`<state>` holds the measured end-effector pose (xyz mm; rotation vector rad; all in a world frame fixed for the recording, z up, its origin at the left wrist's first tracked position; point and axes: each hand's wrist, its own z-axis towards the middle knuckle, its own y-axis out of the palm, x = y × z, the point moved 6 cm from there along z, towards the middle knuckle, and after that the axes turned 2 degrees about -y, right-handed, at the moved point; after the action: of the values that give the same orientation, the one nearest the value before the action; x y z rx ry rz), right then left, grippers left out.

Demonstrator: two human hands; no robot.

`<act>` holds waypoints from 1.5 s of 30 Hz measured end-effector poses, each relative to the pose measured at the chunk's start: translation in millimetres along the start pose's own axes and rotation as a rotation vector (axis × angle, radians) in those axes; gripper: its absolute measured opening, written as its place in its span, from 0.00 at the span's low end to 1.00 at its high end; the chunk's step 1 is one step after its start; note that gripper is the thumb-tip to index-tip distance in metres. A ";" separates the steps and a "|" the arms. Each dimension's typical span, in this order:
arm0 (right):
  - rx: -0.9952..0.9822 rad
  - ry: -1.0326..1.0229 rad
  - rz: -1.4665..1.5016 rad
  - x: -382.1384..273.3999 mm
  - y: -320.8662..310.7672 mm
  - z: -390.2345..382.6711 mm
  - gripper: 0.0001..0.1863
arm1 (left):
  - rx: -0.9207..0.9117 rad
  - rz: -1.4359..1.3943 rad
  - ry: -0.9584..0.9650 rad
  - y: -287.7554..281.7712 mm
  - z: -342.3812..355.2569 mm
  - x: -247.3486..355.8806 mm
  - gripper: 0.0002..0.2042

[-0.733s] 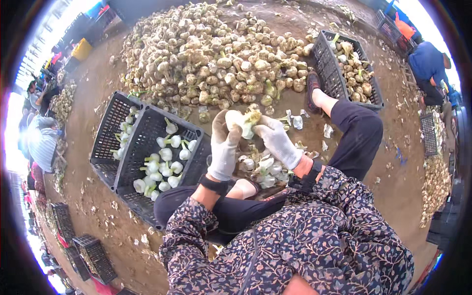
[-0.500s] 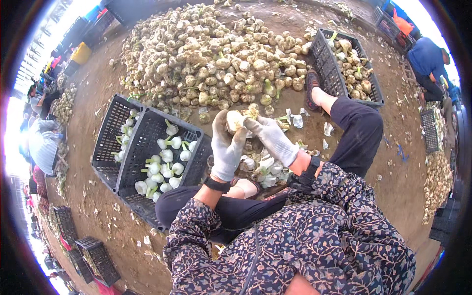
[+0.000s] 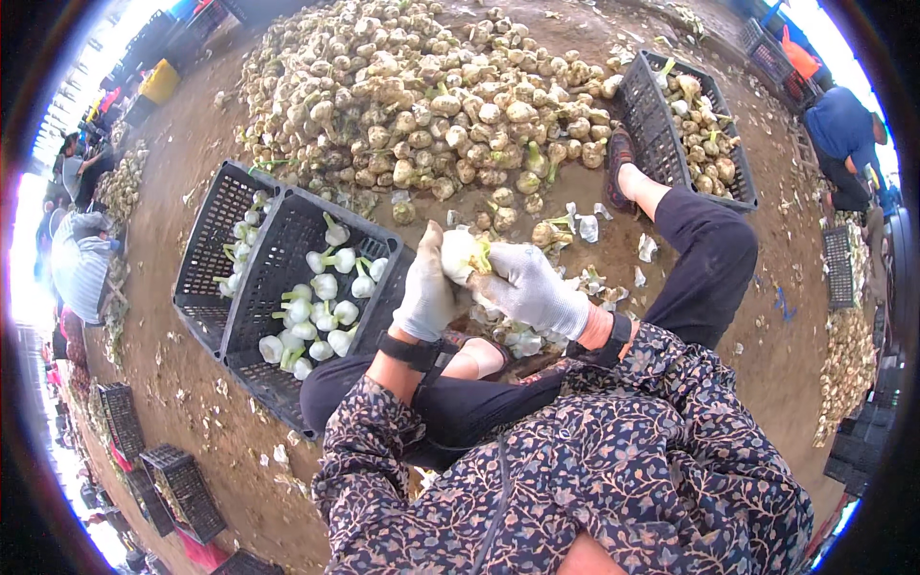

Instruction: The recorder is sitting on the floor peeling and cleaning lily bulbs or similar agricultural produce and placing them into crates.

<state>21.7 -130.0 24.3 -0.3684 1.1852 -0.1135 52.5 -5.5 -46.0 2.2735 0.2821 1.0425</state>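
Both of my hands wear grey-white gloves and meet on one pale bulb (image 3: 460, 254) with a short green stem stub, held above my lap. My left hand (image 3: 425, 292) grips its left side, thumb up. My right hand (image 3: 532, 287) wraps the right side, fingers at the stem end. Peeled skins (image 3: 513, 335) lie on the ground under my hands. A big pile of dirty bulbs (image 3: 422, 96) lies just beyond. Left of my knees a black plastic crate (image 3: 278, 287) holds several clean white bulbs (image 3: 321, 311).
A second black crate (image 3: 206, 259) sits beside the first. Another crate (image 3: 652, 115) at upper right holds brownish bulbs. My legs in black trousers (image 3: 714, 259) stretch to the right. Other people (image 3: 843, 134) sit at the edges, with stacked crates (image 3: 182, 489) at lower left.
My hands have shifted a little on the bulb; the right fingers have closed further round its stem end. Nothing else has moved.
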 end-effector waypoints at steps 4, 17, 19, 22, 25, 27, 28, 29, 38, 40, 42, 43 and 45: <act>-0.210 0.414 0.316 12.8 4.8 -4.0 0.10 | -0.014 0.094 0.047 4.2 -10.3 -4.9 0.26; 0.065 0.562 1.175 -22.9 -45.4 1.6 0.17 | -0.338 0.167 0.100 43.5 -38.1 25.9 0.33; 0.396 0.411 1.041 -10.0 -83.3 11.0 0.16 | -0.428 0.490 0.078 51.4 -41.3 20.3 0.30; 0.100 -0.101 1.068 -16.8 -143.3 47.3 0.14 | -0.430 0.454 -0.048 52.7 -41.4 4.2 0.31; 0.025 0.034 0.875 9.6 -181.3 38.5 0.12 | -0.304 0.560 0.086 45.5 -35.7 6.3 0.34; -0.453 0.230 -0.296 39.0 -159.5 23.3 0.16 | -0.185 0.824 0.309 43.1 -34.3 14.7 0.37; -0.789 0.348 -0.977 59.4 -153.3 5.8 0.21 | -0.141 0.950 0.453 44.8 -36.1 19.7 0.39; -1.144 0.419 -1.318 73.8 -142.5 -12.7 0.27 | -0.106 1.070 0.621 48.6 -38.9 24.4 0.41; -0.224 -0.024 -0.223 -2.4 -32.6 11.1 0.15 | 0.047 1.351 0.771 43.7 -31.8 11.6 0.60; -0.162 0.137 -0.098 11.2 -27.8 14.2 0.13 | 0.140 1.341 0.741 36.9 -31.5 12.8 0.59; -0.100 0.234 -0.015 24.1 -27.8 17.3 0.09 | 0.161 1.270 0.758 34.1 -33.0 14.5 0.57; -0.067 0.313 0.099 31.3 -28.4 17.7 0.08 | 0.150 1.251 0.782 34.4 -33.5 15.2 0.56; -0.002 0.414 0.336 40.4 -28.1 22.6 0.09 | 0.112 1.202 0.873 36.6 -35.5 17.2 0.54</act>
<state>60.7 -162.5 5.4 -0.1447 1.6404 0.1095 35.4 -11.2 4.7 1.8143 -0.8235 2.6223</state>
